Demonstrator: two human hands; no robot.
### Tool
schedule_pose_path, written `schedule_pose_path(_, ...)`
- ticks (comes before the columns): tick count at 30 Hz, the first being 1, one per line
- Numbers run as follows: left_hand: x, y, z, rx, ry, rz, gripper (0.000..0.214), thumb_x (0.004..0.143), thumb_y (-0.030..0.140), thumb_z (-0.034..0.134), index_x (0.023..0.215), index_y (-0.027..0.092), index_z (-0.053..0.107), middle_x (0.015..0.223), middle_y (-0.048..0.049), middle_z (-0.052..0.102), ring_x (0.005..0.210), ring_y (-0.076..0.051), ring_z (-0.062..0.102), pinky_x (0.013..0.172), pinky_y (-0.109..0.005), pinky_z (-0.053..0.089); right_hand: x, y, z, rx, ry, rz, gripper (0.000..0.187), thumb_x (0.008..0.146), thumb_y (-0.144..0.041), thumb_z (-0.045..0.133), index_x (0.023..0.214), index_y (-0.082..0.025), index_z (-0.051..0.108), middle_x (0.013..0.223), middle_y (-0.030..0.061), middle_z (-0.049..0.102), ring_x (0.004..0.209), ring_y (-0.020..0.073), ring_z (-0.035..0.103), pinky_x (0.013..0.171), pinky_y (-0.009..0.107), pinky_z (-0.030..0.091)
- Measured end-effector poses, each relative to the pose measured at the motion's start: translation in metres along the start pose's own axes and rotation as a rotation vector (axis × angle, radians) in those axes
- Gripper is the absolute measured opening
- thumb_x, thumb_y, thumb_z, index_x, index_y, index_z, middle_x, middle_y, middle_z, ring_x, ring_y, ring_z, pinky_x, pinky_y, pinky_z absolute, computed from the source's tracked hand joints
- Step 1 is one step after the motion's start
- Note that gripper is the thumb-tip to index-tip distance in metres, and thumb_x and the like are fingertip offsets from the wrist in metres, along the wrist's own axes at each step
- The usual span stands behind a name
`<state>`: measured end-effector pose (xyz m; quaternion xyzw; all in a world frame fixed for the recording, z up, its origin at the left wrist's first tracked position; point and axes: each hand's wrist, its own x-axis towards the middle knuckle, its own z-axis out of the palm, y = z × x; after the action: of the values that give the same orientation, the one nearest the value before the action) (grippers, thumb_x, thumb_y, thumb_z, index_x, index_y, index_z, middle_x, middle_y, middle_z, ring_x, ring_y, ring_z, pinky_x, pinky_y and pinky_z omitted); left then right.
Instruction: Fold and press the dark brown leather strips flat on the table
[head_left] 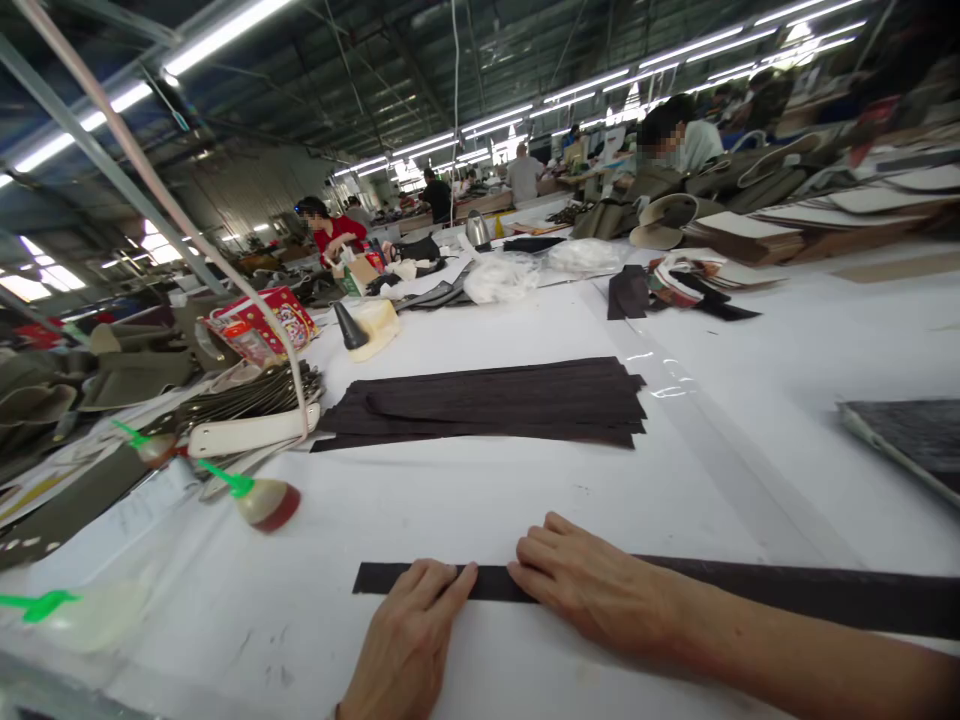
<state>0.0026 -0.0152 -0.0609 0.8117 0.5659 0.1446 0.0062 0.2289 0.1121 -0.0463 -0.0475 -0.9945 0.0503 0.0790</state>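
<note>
A long dark strip (795, 592) lies across the white table in front of me and runs out of view at the right. My left hand (409, 635) is closed, its bent fingers pressed together on the strip close to its left end. A short stretch of strip separates it from my right hand (581, 582), which is also closed, with curled fingers gripping the strip at its upper edge. The undersides of both hands are hidden. Farther back lies a stack of similar dark strips (495, 400), loosely fanned at the ends.
Squeeze bottles with green nozzles, one (270, 503) with red liquid, stand at left. Behind them are a bundle of straps (247, 400), a hanging hose (289, 345) and a black cone (349, 326). A dark fabric-covered piece (911, 440) lies at right. Several people work farther back.
</note>
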Motion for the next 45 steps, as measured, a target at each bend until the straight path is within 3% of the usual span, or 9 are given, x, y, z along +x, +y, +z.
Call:
schedule_pose_path(13,-0.004,-0.001,0.000,0.253,0.009,0.078,0.059,0.085,0.007,0.041,0.141,0.024,0.043,0.107,-0.0082,0.061,0.096,-0.022,0.059,0.083,-0.034,0.055,-0.055,0.010,-0.005,0.047,0.079,0.055,0.017,0.091,-0.002,0.045,0.091,-0.015,0.056,0.085,0.0034,0.053,0.076,0.0163,0.046,0.078,0.032,0.034)
schedule_pose_path(16,-0.010,-0.012,-0.001,0.289,-0.003,0.075,0.060,0.084,0.007,0.041,0.141,0.026,0.043,0.110,-0.0080,0.061,0.099,-0.022,0.059,0.085,-0.034,0.054,-0.050,0.007,-0.006,0.015,0.065,0.055,0.017,0.092,-0.002,0.044,0.091,-0.014,0.056,0.084,0.0035,0.053,0.074,0.0162,0.046,0.077,0.032,0.035)
schedule_pose_path(21,-0.023,-0.049,-0.018,0.320,-0.043,0.016,0.064,0.083,0.003,0.039,0.139,0.033,0.045,0.119,-0.0051,0.060,0.107,-0.022,0.057,0.091,-0.039,0.052,-0.017,-0.008,-0.005,-0.071,0.040,0.045,0.016,0.090,-0.002,0.046,0.088,-0.013,0.057,0.083,0.0039,0.052,0.073,0.0175,0.046,0.074,0.032,0.037)
schedule_pose_path(23,-0.021,-0.053,-0.025,0.311,0.017,-0.034,0.062,0.082,0.001,0.037,0.131,0.035,0.054,0.121,-0.0042,0.060,0.109,-0.022,0.057,0.091,-0.042,0.051,-0.005,-0.014,0.000,-0.099,0.069,0.053,0.017,0.089,-0.001,0.045,0.087,-0.013,0.057,0.082,0.0038,0.052,0.072,0.0180,0.046,0.076,0.033,0.038)
schedule_pose_path(27,0.000,-0.018,-0.017,0.127,0.181,-0.108,0.050,0.088,0.004,0.037,0.130,0.026,0.054,0.119,-0.0078,0.060,0.110,-0.020,0.057,0.091,-0.037,0.053,0.004,-0.018,0.014,-0.125,0.144,0.069,0.015,0.088,-0.003,0.047,0.091,-0.012,0.058,0.083,0.0039,0.051,0.075,0.0194,0.046,0.083,0.035,0.038)
schedule_pose_path(30,0.016,0.018,0.003,-0.028,0.122,-0.054,0.046,0.088,0.005,0.038,0.130,0.019,0.054,0.112,-0.0096,0.063,0.103,-0.019,0.060,0.089,-0.033,0.055,0.003,-0.018,0.022,-0.133,0.178,0.067,0.015,0.089,-0.004,0.047,0.095,-0.012,0.058,0.084,0.0042,0.051,0.077,0.0202,0.046,0.083,0.037,0.039)
schedule_pose_path(32,0.021,0.031,0.013,-0.056,0.094,-0.038,0.048,0.086,0.002,0.037,0.129,0.015,0.053,0.108,-0.0111,0.063,0.100,-0.020,0.060,0.089,-0.035,0.056,0.001,-0.017,0.022,-0.133,0.189,0.066,0.016,0.090,-0.004,0.046,0.098,-0.011,0.058,0.085,0.0042,0.051,0.078,0.0203,0.046,0.085,0.037,0.039)
schedule_pose_path(42,0.009,0.023,0.014,0.094,0.046,0.000,0.061,0.082,0.001,0.038,0.138,0.022,0.047,0.115,-0.0102,0.059,0.105,-0.022,0.058,0.088,-0.035,0.057,-0.037,-0.009,-0.001,-0.067,0.107,0.079,0.018,0.088,-0.001,0.046,0.095,-0.012,0.058,0.082,0.0039,0.052,0.071,0.0187,0.045,0.076,0.033,0.040)
schedule_pose_path(45,0.008,0.020,0.014,0.158,0.026,-0.005,0.065,0.082,0.000,0.037,0.141,0.026,0.043,0.117,-0.0094,0.058,0.106,-0.022,0.057,0.089,-0.035,0.056,-0.055,-0.007,-0.002,-0.055,0.124,0.094,0.021,0.087,-0.001,0.046,0.100,-0.012,0.058,0.086,0.0047,0.053,0.075,0.0194,0.047,0.082,0.035,0.039)
